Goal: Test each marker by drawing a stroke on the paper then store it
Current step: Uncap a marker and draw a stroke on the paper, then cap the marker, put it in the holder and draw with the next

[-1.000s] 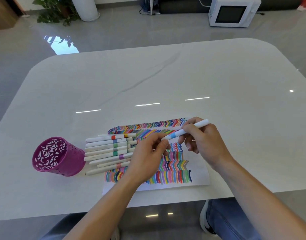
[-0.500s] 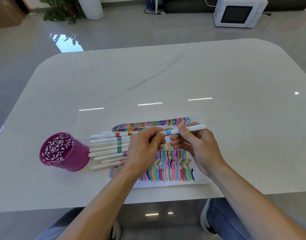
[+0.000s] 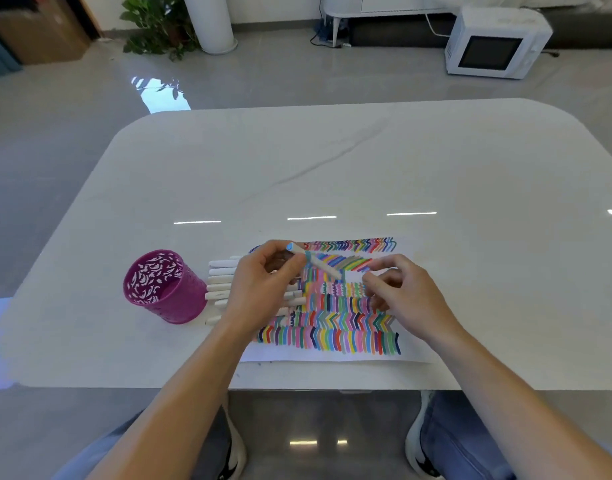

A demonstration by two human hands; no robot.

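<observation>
White blue-banded marker (image 3: 321, 267) pinched by left hand (image 3: 259, 292) over stroke-covered white paper (image 3: 332, 355); right hand (image 3: 406, 296) blurred, cannot tell its grip

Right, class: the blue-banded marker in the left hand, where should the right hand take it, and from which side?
Pinch the marker at its free white end, from the right: the left hand grips it near the blue band, so that end points towards the right hand.

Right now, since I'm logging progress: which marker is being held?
The blue-banded marker, gripped by the left hand over the paper; the other markers lie in a row beside the purple cup.
</observation>
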